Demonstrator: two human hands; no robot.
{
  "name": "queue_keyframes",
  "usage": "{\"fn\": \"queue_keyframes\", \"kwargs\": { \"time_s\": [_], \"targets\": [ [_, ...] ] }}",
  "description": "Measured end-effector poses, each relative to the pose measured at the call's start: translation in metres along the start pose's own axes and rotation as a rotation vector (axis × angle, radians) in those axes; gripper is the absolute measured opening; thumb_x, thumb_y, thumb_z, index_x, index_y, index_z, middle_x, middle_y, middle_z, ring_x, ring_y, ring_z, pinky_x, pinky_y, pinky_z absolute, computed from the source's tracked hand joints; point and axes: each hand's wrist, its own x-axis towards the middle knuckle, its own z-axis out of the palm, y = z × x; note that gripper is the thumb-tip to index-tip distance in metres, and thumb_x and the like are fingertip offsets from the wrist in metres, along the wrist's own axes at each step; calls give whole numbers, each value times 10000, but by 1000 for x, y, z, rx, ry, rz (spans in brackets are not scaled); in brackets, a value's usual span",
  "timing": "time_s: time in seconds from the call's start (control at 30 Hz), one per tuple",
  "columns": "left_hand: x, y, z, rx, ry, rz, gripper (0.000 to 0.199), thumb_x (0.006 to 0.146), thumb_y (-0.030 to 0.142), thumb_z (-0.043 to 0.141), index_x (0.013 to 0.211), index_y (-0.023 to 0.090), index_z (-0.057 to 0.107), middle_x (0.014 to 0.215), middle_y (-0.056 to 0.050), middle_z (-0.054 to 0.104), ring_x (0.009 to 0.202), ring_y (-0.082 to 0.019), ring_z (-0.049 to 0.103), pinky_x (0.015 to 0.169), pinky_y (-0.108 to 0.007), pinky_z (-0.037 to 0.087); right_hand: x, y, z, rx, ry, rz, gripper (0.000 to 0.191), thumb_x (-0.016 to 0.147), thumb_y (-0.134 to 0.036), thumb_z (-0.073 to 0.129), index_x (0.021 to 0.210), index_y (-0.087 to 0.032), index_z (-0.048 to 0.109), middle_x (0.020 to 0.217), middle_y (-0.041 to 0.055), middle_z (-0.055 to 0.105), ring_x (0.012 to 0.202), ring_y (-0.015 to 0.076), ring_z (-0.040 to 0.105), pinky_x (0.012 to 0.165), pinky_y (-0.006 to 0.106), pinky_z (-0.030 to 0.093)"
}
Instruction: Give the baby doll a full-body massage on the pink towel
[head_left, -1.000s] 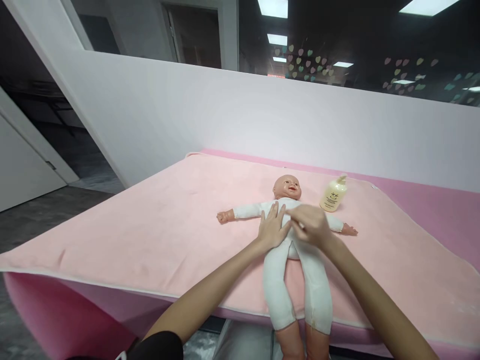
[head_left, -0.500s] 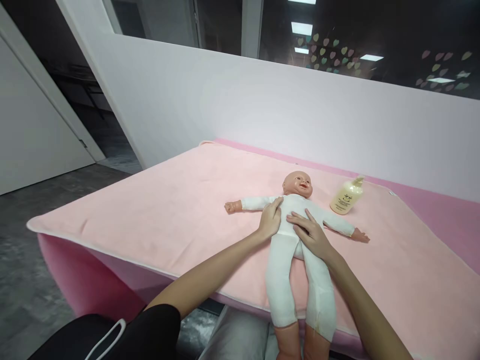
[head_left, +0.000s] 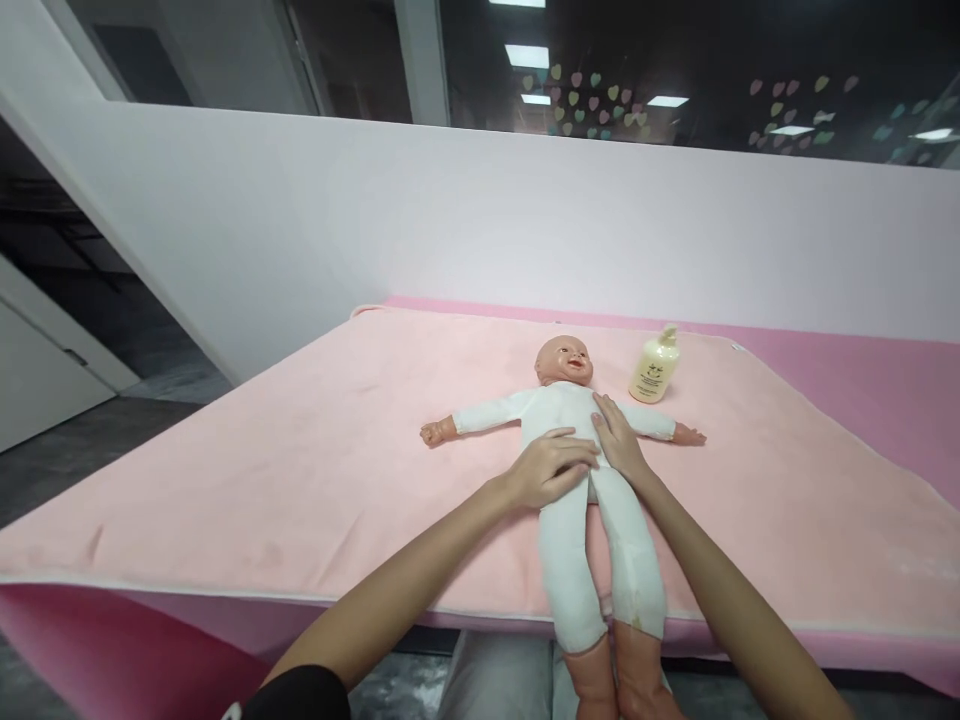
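Observation:
A baby doll [head_left: 564, 408] with a white cloth body lies on its back, arms spread, its feet hanging past the near table edge. Across its lower belly rests my left hand [head_left: 553, 468], open, with the fingers pointing right. My right hand [head_left: 619, 440] lies open along the doll's side, on the right of the chest and belly, fingertips toward its shoulder. A pale yellow pump bottle [head_left: 654, 370] stands just beyond the doll's outstretched arm on the right. Neither hand touches the bottle.
A pink blanket [head_left: 300, 470] covers the table and drapes near its front edge. Behind it rises a white wall [head_left: 480, 220] below dark windows with heart stickers [head_left: 592, 105]. A door [head_left: 45, 370] is at the far left.
My left hand has moved from the doll's side onto its belly. My right hand has shifted from the belly to the doll's right-hand side in view. The camera view has turned right.

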Motion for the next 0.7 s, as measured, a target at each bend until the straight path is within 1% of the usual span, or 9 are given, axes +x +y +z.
{"fn": "queue_keyframes", "kwargs": {
  "time_s": [0.07, 0.17, 0.3, 0.37, 0.43, 0.5, 0.57, 0.63, 0.7],
  "targets": [
    [3, 1, -4, 64, -91, -112, 349, 927, 286, 338, 1154, 246, 600, 1329, -45, 535, 1259, -175, 460, 1119, -423, 233, -2, -3, 0, 89, 85, 40, 508, 874, -469, 354, 1262, -193, 532, 1339, 91, 504, 1274, 225, 430, 1100, 464, 285],
    [6, -3, -8, 132, -169, -239, 397, 940, 368, 311, 1291, 311, 489, 1448, -6, 386, 1367, -189, 295, 1141, -469, 135, -4, -10, -2, 180, 169, 86, 439, 840, -413, 411, 1147, -172, 614, 1213, 95, 606, 1155, 227, 541, 1057, 447, 359],
    [8, -12, -7, 180, -162, -387, 490, 918, 504, 300, 1370, 332, 378, 1507, -3, 258, 1411, -213, 167, 1136, -518, 58, -8, -17, -8, 236, 244, 64, 352, 824, -350, 444, 1046, -176, 655, 1108, 89, 661, 1059, 226, 601, 979, 435, 443],
    [8, -18, -5, 190, -114, -457, 540, 898, 552, 307, 1389, 330, 342, 1524, -12, 203, 1417, -228, 135, 1126, -542, 47, -10, -23, -11, 224, 235, -27, 317, 828, -316, 448, 1024, -184, 661, 1086, 86, 670, 1035, 218, 616, 947, 418, 471],
    [7, -26, -3, 181, -47, -516, 556, 897, 548, 310, 1403, 318, 314, 1529, -19, 185, 1419, -231, 126, 1124, -545, 52, -13, -31, -13, 164, 152, -205, 273, 829, -279, 462, 989, -207, 671, 1089, 73, 671, 1047, 209, 613, 948, 408, 472],
    [6, -36, 1, 154, 44, -578, 545, 917, 484, 296, 1420, 275, 286, 1527, -37, 189, 1420, -226, 118, 1131, -525, 63, -16, -40, -14, 90, 18, -415, 230, 827, -243, 481, 936, -232, 684, 1067, 52, 681, 1058, 202, 610, 967, 415, 455],
    [3, -47, 5, 98, 153, -647, 536, 929, 400, 273, 1433, 219, 263, 1525, -62, 197, 1422, -224, 98, 1141, -495, 75, -19, -49, -13, 53, -104, -557, 213, 836, -222, 489, 905, -248, 689, 1014, 35, 699, 1040, 194, 621, 976, 422, 443],
    [0, -57, 8, 13, 262, -681, 537, 924, 333, 266, 1441, 188, 243, 1522, -70, 209, 1423, -219, 79, 1152, -463, 86, -21, -53, -12, 50, -195, -605, 216, 857, -230, 484, 919, -255, 688, 998, 26, 705, 1037, 184, 623, 991, 422, 429],
    [-3, -65, 10, -78, 359, -650, 550, 904, 267, 273, 1446, 184, 224, 1520, -61, 224, 1421, -200, 96, 1163, -428, 99, -22, -54, -12, 37, -283, -580, 239, 880, -268, 467, 991, -259, 679, 1071, 31, 683, 1097, 185, 592, 1027, 431, 393]
  ]
}}
